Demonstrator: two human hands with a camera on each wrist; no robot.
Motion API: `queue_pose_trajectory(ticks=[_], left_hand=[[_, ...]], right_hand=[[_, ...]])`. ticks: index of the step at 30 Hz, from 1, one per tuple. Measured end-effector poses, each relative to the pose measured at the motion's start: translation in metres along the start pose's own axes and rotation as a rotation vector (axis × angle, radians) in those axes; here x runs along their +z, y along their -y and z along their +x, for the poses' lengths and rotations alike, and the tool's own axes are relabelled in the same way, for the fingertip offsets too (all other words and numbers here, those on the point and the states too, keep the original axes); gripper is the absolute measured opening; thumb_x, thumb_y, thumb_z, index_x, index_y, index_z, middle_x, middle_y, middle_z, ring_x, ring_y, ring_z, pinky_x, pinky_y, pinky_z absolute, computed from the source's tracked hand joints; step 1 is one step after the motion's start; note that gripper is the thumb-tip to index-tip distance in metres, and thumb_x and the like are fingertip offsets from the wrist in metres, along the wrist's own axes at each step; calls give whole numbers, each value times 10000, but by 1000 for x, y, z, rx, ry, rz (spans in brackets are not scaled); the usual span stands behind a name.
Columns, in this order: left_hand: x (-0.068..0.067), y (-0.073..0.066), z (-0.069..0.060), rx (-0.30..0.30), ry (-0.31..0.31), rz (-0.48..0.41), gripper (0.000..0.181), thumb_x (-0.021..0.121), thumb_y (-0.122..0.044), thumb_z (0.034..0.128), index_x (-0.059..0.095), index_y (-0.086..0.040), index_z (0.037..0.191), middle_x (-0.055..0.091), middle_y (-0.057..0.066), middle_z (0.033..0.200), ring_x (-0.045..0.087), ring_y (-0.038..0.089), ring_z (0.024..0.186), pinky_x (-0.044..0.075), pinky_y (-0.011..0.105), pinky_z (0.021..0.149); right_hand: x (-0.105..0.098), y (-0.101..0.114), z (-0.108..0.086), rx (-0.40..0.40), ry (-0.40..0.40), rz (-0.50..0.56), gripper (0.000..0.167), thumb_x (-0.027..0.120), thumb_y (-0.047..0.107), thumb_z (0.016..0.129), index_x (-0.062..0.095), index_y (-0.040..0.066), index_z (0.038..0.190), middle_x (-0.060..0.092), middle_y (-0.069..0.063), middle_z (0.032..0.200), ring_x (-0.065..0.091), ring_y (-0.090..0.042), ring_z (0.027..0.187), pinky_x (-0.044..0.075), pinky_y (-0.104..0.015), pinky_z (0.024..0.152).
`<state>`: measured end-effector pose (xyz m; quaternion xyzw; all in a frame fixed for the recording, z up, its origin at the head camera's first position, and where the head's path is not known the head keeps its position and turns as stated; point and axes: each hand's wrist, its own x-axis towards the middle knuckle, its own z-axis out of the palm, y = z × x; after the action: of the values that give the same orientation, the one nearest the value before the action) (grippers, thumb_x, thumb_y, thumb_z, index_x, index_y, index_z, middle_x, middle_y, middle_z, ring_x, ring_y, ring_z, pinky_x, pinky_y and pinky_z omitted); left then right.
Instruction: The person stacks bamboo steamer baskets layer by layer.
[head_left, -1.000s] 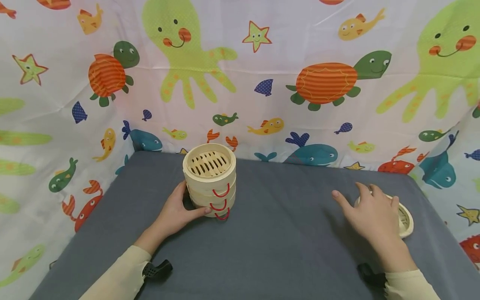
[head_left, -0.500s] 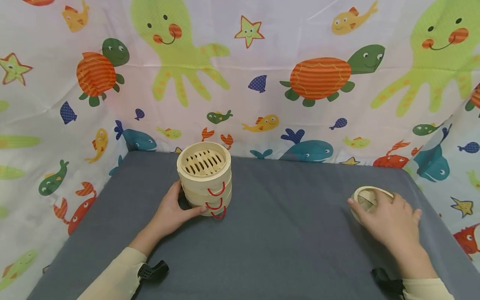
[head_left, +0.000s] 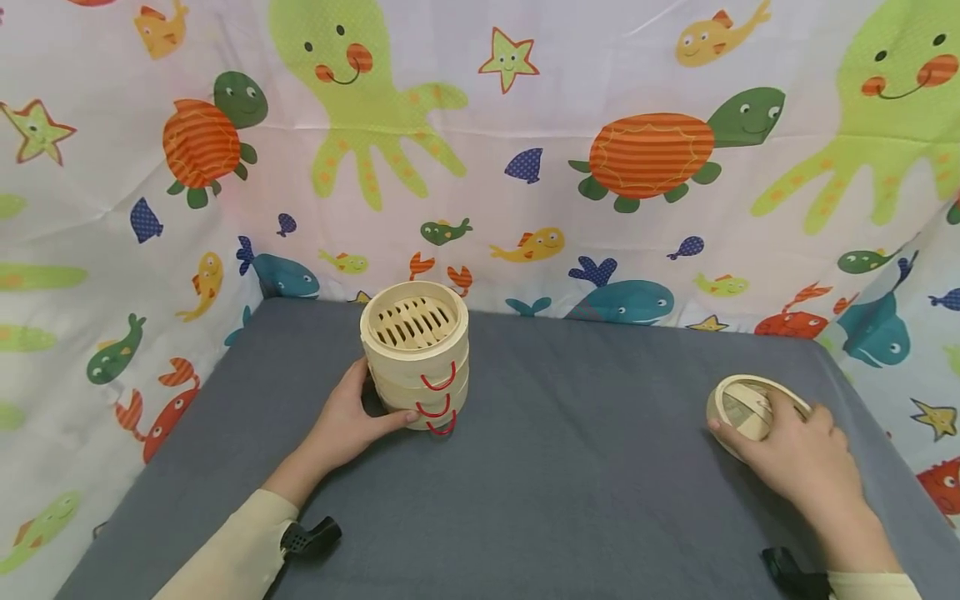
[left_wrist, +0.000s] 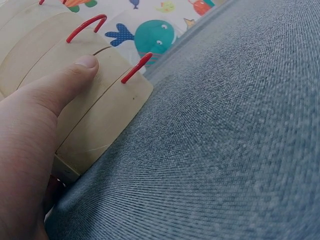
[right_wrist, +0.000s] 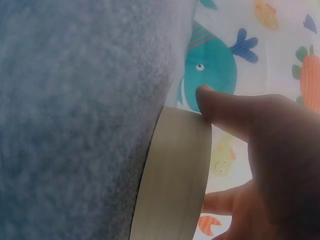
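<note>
A stack of round bamboo steamer baskets (head_left: 405, 371) stands upright on the table's left half, slatted base showing in the top one and red loops down the front. My left hand (head_left: 348, 429) grips its lower left side; in the left wrist view the thumb (left_wrist: 75, 75) lies across the lower tiers, other fingers hidden behind. To the far right is a round bamboo steamer lid (head_left: 742, 406) with a woven middle. My right hand (head_left: 813, 467) holds it, thumb at the near left edge and fingers over the top. The right wrist view shows the lid's pale side wall (right_wrist: 172, 175) against the cloth.
A dark grey cloth (head_left: 570, 467) covers the table, with a wide stretch between stack and lid. A printed sea-animal curtain (head_left: 555, 192) hangs along the back and both sides. Black straps (head_left: 311, 537) circle both wrists.
My right hand has shifted right over the lid and its spread fingers have closed onto it, uncovering the lid's left part. The left hand stays on the steamer stack. The head view sways slightly.
</note>
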<state>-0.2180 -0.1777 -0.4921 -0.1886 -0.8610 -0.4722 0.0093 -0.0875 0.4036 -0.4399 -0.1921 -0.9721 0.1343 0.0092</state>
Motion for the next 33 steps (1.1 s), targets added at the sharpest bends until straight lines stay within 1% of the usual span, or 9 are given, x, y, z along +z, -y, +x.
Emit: queue_pose_trajectory(ticks=[4, 11, 20, 29, 33], left_hand=[[1, -1, 1, -6, -3, 1, 1147, 973, -495, 827, 313, -184, 1711, 450, 94, 1629, 460, 308, 1492, 395, 609, 1194], [0, -4, 3, -1, -13, -2, 1157, 977, -502, 820, 314, -187, 1715, 438, 92, 1647, 410, 304, 1538, 344, 618, 1232], [1, -3, 1, -7, -12, -12, 1156, 976, -490, 826, 309, -173, 1716, 443, 98, 1643, 410, 310, 1538, 341, 620, 1233], [-1, -3, 1, -7, -13, -4, 1154, 977, -484, 825, 315, -158, 1713, 446, 104, 1642, 418, 312, 1533, 357, 608, 1228], [0, -2, 1, 3, -15, 0, 1149, 979, -474, 825, 322, -143, 1708, 459, 107, 1630, 437, 309, 1515, 371, 600, 1219]], right_hand=[[-2, -1, 2, -4, 8, 8, 1103, 663, 794, 930, 366, -100, 1505, 297, -554, 1277, 371, -731, 1084, 404, -799, 749], [-6, -1, 7, 12, 7, 40, 1092, 722, 739, 913, 356, -83, 1532, 319, -519, 1212, 337, -712, 1107, 395, -721, 725], [-9, 3, 14, -17, -16, 61, 1078, 718, 710, 933, 369, -100, 1554, 312, -523, 1288, 324, -722, 1171, 398, -726, 745], [-9, 20, 16, -50, -50, 107, 1082, 701, 725, 946, 380, -86, 1587, 303, -547, 1386, 331, -767, 1202, 389, -763, 808], [-8, 29, 15, -63, -53, 112, 1071, 685, 733, 953, 385, -76, 1589, 308, -539, 1393, 336, -759, 1205, 401, -754, 790]])
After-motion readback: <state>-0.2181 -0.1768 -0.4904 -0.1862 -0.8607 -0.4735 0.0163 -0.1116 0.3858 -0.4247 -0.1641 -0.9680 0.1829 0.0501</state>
